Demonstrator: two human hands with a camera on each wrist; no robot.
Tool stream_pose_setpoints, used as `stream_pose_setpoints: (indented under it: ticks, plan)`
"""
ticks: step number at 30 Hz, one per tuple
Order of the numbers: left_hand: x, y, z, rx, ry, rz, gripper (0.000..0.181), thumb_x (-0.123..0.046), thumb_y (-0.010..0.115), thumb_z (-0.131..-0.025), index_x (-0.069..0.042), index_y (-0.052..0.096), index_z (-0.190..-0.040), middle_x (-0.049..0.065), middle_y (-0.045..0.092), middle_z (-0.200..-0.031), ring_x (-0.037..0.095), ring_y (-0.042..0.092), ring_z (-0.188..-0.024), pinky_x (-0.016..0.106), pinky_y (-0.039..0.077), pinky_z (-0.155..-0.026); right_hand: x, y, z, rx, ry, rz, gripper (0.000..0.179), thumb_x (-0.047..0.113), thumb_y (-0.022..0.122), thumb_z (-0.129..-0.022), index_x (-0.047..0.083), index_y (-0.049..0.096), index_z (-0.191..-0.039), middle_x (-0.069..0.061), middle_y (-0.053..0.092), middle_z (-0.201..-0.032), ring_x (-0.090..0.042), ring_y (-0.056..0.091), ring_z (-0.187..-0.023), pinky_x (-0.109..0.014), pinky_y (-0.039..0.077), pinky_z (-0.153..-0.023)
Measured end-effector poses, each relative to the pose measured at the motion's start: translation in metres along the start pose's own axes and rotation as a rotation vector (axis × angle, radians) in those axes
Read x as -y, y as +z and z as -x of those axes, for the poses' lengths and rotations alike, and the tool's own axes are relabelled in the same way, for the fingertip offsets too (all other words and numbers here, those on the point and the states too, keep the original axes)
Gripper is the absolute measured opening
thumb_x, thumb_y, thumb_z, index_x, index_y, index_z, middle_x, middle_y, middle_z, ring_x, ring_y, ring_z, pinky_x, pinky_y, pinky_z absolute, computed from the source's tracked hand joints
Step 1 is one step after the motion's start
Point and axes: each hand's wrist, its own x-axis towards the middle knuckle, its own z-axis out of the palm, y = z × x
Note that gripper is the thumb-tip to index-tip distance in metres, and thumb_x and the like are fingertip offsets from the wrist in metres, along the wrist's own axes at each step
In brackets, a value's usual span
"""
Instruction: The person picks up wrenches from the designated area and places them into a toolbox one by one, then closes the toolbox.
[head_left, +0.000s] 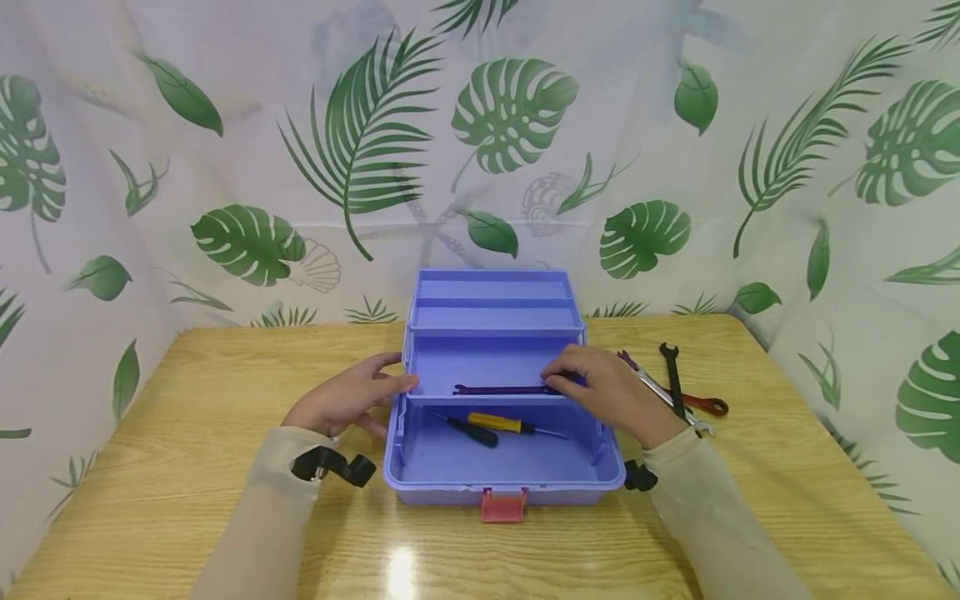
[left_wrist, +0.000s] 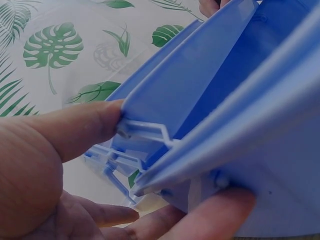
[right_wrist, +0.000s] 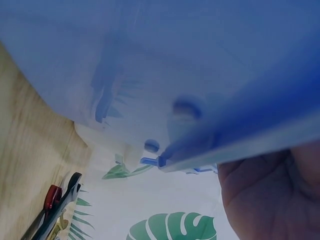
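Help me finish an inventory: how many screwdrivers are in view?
2: the yellow-handled screwdriver and the black-handled screwdriver, both in the bottom of the toolbox. More could hide under the lower tray.

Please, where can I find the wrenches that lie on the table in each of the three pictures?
Head: the wrenches lie right of the toolbox, beside the right hand.
Left wrist: not in it.
Right wrist: lower left corner, cut off by the frame.
Shared landmark: the blue toolbox, in all three.
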Motion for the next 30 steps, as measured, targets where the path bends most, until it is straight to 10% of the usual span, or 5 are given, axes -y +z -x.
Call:
stream_pose_setpoints:
  ticks: [14,20,30]
  plan:
    - [-0.003,0.005,-0.001,-0.029,-0.011,-0.041,0.078,-0.034,0.064,-0.088,-0.018,0.019,-0.150,0.019,0.049,-0.134,0.037,0.055,-0.115,0.049,0.058,-0.068,-0.001,-0.011,0.005,0.024,-0.042,-0.046,0.016,0.025,0.063,-0.093,0.020,0.071,-0.105,0.016,0.062,-0.094,-0.003,0.058,-0.083,-0.028,0.050,-0.069]
    - [-0.003,0.004,0.000,-0.051,-0.020,-0.051,0.084,-0.046,0.065,-0.087,-0.019,0.018,-0.151,0.017,0.055,-0.128,0.033,0.058,-0.112,0.047,0.058,-0.068,-0.004,-0.023,0.008,-0.092,-0.055,-0.068,0.015,0.024,0.062,-0.093,0.016,0.072,-0.102,0.012,0.064,-0.090,-0.005,0.056,-0.078,-0.029,0.051,-0.067]
    - [0.001,0.005,-0.004,-0.072,-0.007,-0.062,0.087,-0.048,0.066,-0.085,-0.020,0.017,-0.152,0.016,0.051,-0.134,0.033,0.059,-0.110,0.048,0.058,-0.066,-0.005,-0.044,0.016,-0.202,0.284,0.053,0.018,0.030,0.056,-0.095,0.021,0.071,-0.091,0.005,0.067,-0.086,-0.014,0.059,-0.078,-0.034,0.048,-0.072]
